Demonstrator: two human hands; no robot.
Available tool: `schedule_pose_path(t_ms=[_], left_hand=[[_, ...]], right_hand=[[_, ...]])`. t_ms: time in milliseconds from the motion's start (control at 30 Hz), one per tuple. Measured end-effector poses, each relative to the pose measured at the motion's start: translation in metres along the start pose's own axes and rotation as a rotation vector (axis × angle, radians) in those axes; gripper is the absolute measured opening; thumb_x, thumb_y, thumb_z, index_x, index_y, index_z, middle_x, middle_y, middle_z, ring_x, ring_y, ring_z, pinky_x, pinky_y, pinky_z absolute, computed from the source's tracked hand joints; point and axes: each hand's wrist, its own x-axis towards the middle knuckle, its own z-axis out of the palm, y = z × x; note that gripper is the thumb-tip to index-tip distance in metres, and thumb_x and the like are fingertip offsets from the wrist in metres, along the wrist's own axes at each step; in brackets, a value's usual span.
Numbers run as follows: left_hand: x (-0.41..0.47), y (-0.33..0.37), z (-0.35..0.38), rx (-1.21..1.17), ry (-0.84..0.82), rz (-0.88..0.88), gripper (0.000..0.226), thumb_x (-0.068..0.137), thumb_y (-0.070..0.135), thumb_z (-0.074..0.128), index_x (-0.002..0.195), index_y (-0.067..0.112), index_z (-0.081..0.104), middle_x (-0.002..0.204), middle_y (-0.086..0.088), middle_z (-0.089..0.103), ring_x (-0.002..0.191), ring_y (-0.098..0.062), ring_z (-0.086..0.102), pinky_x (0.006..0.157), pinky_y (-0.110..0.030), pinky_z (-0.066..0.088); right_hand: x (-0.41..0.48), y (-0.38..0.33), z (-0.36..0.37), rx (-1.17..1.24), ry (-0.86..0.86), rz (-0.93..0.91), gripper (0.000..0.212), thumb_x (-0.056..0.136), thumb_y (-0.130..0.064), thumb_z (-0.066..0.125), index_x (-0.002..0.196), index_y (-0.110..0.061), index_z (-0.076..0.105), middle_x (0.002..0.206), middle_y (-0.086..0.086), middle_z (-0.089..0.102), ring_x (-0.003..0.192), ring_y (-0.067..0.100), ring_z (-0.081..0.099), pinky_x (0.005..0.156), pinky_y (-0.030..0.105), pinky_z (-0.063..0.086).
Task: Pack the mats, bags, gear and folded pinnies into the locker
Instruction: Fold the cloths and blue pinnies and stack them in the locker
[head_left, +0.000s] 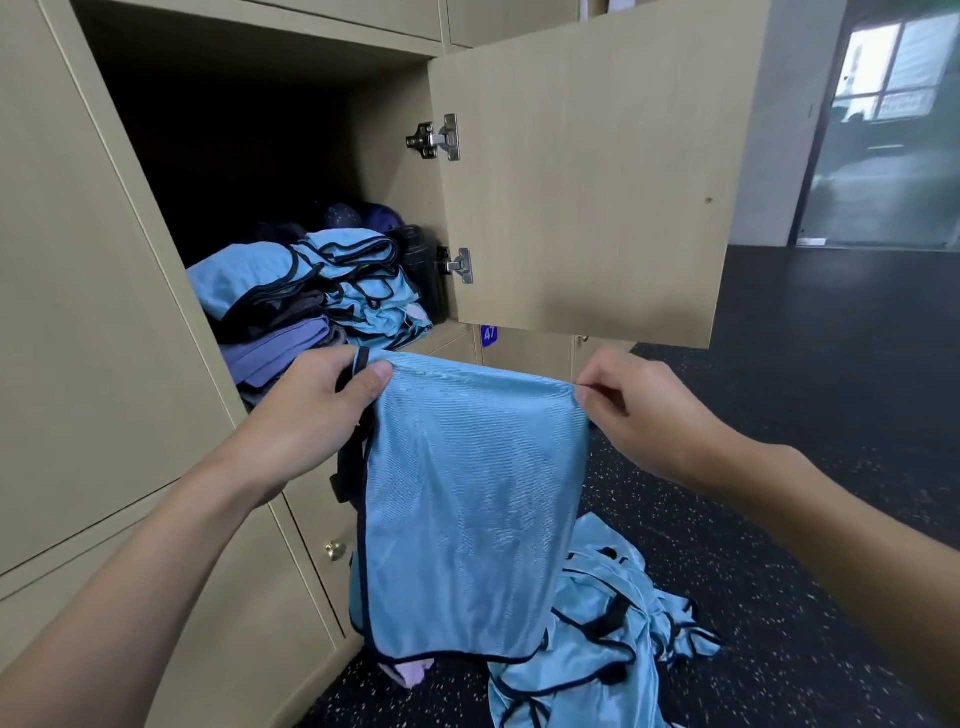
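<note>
Two hands hold one blue pinny (467, 499) by top edge, in front of and below open locker (249, 171). Left hand (311, 415) grip pressed on left corner and black trim; right hand (639, 410) grip pinching right corner. Pinny hangs straight down from both grips, long axis vertical, top edge level between hands. Folded pinnies (358, 291) stacked inside locker, up and left; left hand nearer opening. Loose pinnies (597, 639) heaped on floor (779, 519) below. Likely next: fold, then lift up-left into locker.
</note>
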Motion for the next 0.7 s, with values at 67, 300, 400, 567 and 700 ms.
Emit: schedule_pose_path(t_ms=[67,300,400,567,700], left_hand=[[0.001,-0.002,0.002,0.001,0.016,0.004,0.035,0.102,0.032,0.052,0.096,0.0,0.064,0.097,-0.021,0.068,0.076,-0.015,0.058,0.077,-0.043,0.05],[0.003,-0.005,0.013,-0.018,0.034,-0.003,0.043,0.097,0.039,0.059,0.091,-0.004,0.062,0.076,-0.016,0.059,0.066,-0.018,0.052,0.065,-0.041,0.046],[0.002,-0.006,0.025,0.014,0.12,-0.033,0.047,0.092,0.038,0.067,0.079,-0.006,0.057,0.065,-0.008,0.049,0.058,-0.017,0.046,0.06,-0.035,0.04],[-0.004,0.002,0.049,0.181,0.327,-0.039,0.05,0.089,0.036,0.069,0.058,0.007,0.043,0.053,0.004,0.035,0.053,-0.019,0.033,0.057,-0.032,0.028],[-0.005,0.011,0.065,0.134,0.271,-0.063,0.055,0.087,0.036,0.07,0.05,0.014,0.036,0.047,0.006,0.029,0.051,-0.021,0.03,0.053,-0.032,0.028]], right_hand=[[-0.001,-0.001,0.0,0.046,0.025,0.014,0.02,0.096,-0.01,0.052,0.081,-0.023,0.048,0.069,-0.002,0.066,0.057,0.013,0.05,0.054,0.027,0.041],[-0.002,-0.004,0.006,-0.001,-0.11,0.045,0.03,0.092,-0.026,0.066,0.065,-0.028,0.054,0.058,-0.008,0.045,0.052,0.005,0.038,0.052,0.02,0.032],[-0.003,-0.007,0.007,-0.046,-0.074,0.094,0.031,0.094,-0.022,0.059,0.07,-0.005,0.05,0.061,0.0,0.043,0.051,0.009,0.03,0.049,0.024,0.028],[0.002,-0.026,0.004,0.201,-0.057,0.254,0.01,0.089,-0.006,0.057,0.09,-0.011,0.048,0.059,0.005,0.051,0.04,0.013,0.047,0.04,0.021,0.038],[-0.003,-0.046,0.013,0.583,-0.235,0.393,0.027,0.094,0.006,0.047,0.111,-0.014,0.041,0.067,0.022,0.059,0.043,0.03,0.06,0.042,0.033,0.053]])
